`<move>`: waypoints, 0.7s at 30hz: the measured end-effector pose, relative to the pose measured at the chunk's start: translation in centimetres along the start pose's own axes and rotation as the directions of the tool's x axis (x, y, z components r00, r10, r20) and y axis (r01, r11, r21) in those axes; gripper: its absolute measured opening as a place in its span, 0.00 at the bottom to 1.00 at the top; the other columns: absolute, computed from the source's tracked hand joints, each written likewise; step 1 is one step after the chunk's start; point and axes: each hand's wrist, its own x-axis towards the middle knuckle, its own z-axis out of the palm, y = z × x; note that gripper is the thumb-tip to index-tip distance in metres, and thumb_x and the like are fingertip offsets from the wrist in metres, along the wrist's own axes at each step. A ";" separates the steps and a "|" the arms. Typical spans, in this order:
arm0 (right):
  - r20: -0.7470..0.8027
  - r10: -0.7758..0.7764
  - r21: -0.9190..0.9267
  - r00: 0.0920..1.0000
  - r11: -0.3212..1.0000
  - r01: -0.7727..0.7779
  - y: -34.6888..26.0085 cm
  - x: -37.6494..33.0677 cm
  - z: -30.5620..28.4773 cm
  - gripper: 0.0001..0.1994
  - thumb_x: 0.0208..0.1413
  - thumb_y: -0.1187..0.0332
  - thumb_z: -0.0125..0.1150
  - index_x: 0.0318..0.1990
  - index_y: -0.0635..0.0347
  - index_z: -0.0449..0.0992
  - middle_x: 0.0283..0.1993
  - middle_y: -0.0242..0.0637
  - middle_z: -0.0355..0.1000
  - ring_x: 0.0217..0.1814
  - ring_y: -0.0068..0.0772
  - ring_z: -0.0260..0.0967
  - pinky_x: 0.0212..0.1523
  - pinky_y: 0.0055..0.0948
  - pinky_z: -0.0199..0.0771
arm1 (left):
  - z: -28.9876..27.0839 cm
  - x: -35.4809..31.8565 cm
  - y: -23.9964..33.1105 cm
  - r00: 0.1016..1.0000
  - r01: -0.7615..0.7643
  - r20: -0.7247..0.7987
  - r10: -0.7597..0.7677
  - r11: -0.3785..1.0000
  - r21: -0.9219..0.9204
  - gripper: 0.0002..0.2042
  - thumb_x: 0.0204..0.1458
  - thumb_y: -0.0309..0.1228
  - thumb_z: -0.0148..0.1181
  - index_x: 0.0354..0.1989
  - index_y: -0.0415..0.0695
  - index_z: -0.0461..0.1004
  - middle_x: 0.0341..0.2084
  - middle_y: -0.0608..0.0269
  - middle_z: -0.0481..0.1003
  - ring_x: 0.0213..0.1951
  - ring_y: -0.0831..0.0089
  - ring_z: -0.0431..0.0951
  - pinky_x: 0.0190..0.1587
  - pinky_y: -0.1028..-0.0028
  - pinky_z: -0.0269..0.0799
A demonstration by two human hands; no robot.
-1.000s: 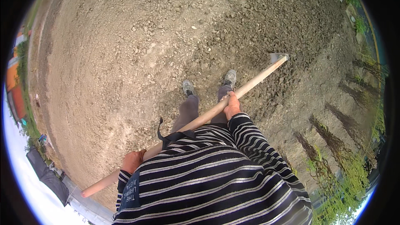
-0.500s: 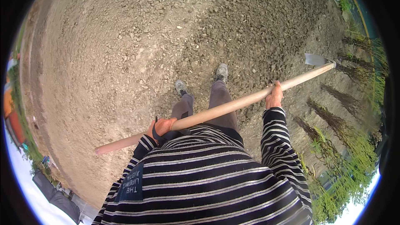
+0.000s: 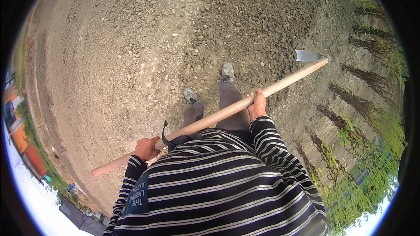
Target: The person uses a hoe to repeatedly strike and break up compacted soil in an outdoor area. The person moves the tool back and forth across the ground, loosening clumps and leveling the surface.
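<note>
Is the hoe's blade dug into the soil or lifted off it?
Lifted. The hoe is held in both hands; its blade shows whole and clean above the soil.

A second ago the metal blade (image 3: 307, 55) of my hoe (image 3: 227, 112) was low, close to the dirt just past my feet. Half a second ago I had swung it far out to my right, with the stick lying flatter. Now the blade is up higher and the stick tilts up more. My right hand (image 3: 257, 105) slid out along the stick and has come back in closer to me. My left hand (image 3: 147, 148) has moved up toward my belly. My right shoe (image 3: 227, 71) has stepped forward
</note>
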 end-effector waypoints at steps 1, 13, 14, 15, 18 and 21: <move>-0.035 -0.088 -0.025 0.995 0.996 0.088 -2.1 -0.2 -0.3 0.09 0.48 0.70 0.52 0.36 0.59 0.62 0.20 0.35 0.61 0.19 0.33 0.61 0.19 0.33 0.66 | 0.0 1.4 0.6 0.999 -0.038 0.024 0.038 0.999 -0.010 0.13 0.30 0.34 0.58 0.29 0.50 0.67 0.18 0.55 0.71 0.25 0.55 0.72 0.27 0.62 0.67; -0.185 -0.061 0.040 0.981 0.997 0.070 -0.8 2.8 -3.6 0.10 0.46 0.69 0.53 0.33 0.60 0.59 0.20 0.35 0.60 0.17 0.31 0.60 0.17 0.30 0.64 | -4.0 3.0 3.2 0.984 -0.174 -0.020 0.177 0.979 0.108 0.08 0.36 0.35 0.54 0.26 0.49 0.67 0.14 0.55 0.69 0.21 0.57 0.71 0.23 0.64 0.66; -0.222 0.070 0.090 0.973 0.995 -0.051 2.5 2.7 -2.7 0.09 0.44 0.72 0.52 0.32 0.59 0.60 0.19 0.35 0.59 0.16 0.31 0.59 0.16 0.31 0.63 | -5.2 0.6 2.6 1.000 -0.021 -0.004 0.023 0.971 0.237 0.09 0.33 0.33 0.55 0.26 0.49 0.67 0.14 0.55 0.70 0.20 0.57 0.72 0.23 0.62 0.67; -0.116 0.208 0.116 0.971 0.974 -0.195 4.7 2.4 -2.3 0.08 0.42 0.74 0.52 0.30 0.58 0.61 0.17 0.34 0.59 0.15 0.31 0.58 0.15 0.31 0.62 | -6.2 -1.2 2.0 1.000 0.020 -0.014 -0.017 0.968 0.249 0.08 0.32 0.32 0.54 0.25 0.49 0.67 0.12 0.57 0.69 0.19 0.59 0.72 0.22 0.63 0.67; -0.079 0.230 0.052 0.970 0.973 -0.226 7.9 1.6 -1.4 0.07 0.44 0.70 0.52 0.26 0.56 0.59 0.12 0.32 0.56 0.12 0.30 0.56 0.15 0.32 0.61 | -7.1 -2.4 0.1 0.997 0.049 0.044 -0.060 0.972 0.231 0.09 0.31 0.31 0.54 0.25 0.50 0.67 0.13 0.56 0.69 0.20 0.57 0.72 0.23 0.63 0.67; -0.127 0.139 0.061 0.982 0.989 -0.133 6.1 1.0 -1.4 0.07 0.44 0.71 0.53 0.26 0.57 0.60 0.15 0.34 0.57 0.14 0.31 0.57 0.15 0.32 0.62 | -5.5 -0.4 -1.0 0.993 0.009 0.111 -0.029 0.984 0.179 0.10 0.31 0.33 0.54 0.27 0.50 0.68 0.15 0.55 0.70 0.22 0.56 0.72 0.25 0.62 0.68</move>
